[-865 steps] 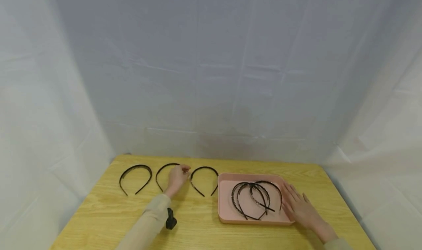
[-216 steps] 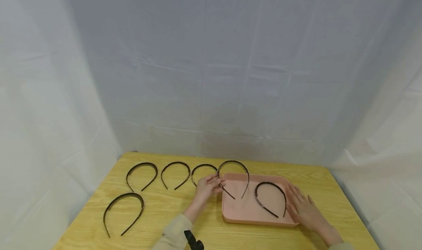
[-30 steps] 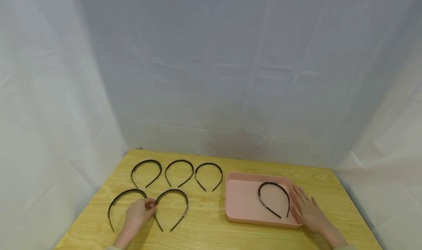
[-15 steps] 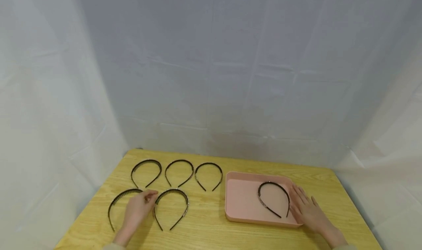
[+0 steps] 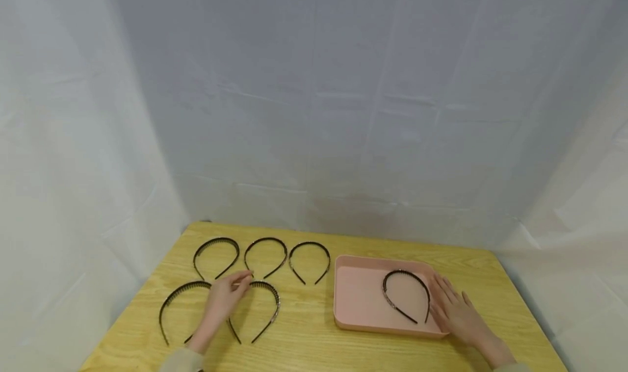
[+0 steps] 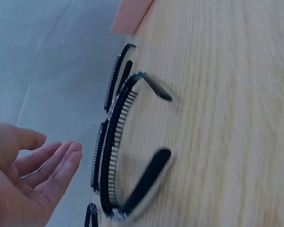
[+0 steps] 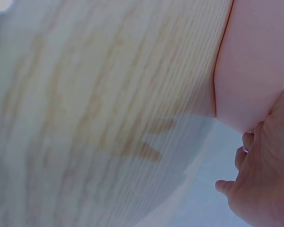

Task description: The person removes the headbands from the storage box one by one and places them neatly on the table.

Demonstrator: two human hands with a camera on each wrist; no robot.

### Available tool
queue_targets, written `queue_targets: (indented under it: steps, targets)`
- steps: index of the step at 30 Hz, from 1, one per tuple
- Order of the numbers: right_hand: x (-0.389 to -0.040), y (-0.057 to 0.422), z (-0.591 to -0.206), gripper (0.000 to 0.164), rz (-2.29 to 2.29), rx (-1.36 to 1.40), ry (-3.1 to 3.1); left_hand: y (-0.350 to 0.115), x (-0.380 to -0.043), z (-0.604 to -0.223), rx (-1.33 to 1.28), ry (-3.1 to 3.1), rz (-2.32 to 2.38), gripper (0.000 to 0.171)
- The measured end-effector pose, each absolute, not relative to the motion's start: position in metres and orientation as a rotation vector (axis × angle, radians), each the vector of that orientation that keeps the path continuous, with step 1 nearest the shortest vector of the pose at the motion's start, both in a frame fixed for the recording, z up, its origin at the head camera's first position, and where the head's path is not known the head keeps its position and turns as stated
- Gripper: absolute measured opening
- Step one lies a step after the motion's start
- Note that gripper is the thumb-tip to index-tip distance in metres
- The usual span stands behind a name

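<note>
My left hand [image 5: 224, 295] hovers over the front-row black headband [image 5: 277, 301], overlapping its left side in the head view. In the left wrist view the fingers [image 6: 61, 177] are loosely bent, thumb apart from them, holding nothing. That headband [image 6: 114, 142] shows comb teeth along its inner side and glittery trim near its ends. To its left lies another toothed headband [image 5: 169, 300], partly behind my forearm. My right hand [image 5: 458, 313] rests with straight fingers against the right side of a pink tray [image 5: 358, 328]. Inside the tray lies one black headband [image 5: 426, 290] with a patterned side.
Behind the front pair, a row of three black headbands lies on the wooden table [image 5: 304, 355]: a left one [image 5: 216, 239], a middle one [image 5: 265, 239] and a right one [image 5: 310, 243]. White sheeting [image 5: 314, 115] hangs around the back and sides.
Over the last second my left hand has let go of the front-row headband and moved up and right above it. Earlier, two headbands went from the tray to the front row. The right hand stays put.
</note>
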State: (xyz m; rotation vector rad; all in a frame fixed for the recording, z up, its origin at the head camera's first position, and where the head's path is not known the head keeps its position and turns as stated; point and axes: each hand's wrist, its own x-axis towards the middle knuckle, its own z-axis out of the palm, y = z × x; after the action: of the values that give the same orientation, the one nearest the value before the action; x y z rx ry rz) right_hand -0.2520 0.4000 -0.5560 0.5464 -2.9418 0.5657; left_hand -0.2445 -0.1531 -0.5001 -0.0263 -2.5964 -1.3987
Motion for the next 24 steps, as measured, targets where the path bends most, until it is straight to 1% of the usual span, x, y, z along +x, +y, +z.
queue_targets:
  steps: [11, 18, 24]
  targets:
    - [-0.254, 0.402, -0.56, 0.062, 0.555, 0.532, -2.961, -0.114, -0.263, -0.497, -0.126, -2.424, -1.671, 0.03]
    - [-0.256, 0.404, -0.562, 0.061, 0.536, 0.545, -2.937, -0.082, -0.268, -0.492, -0.153, -2.386, -1.756, 0.028]
    - [-0.256, 0.403, -0.559, 0.062, 0.56, 0.528, -2.984, -0.053, -0.273, -0.491, -0.252, -2.372, -1.857, 0.028]
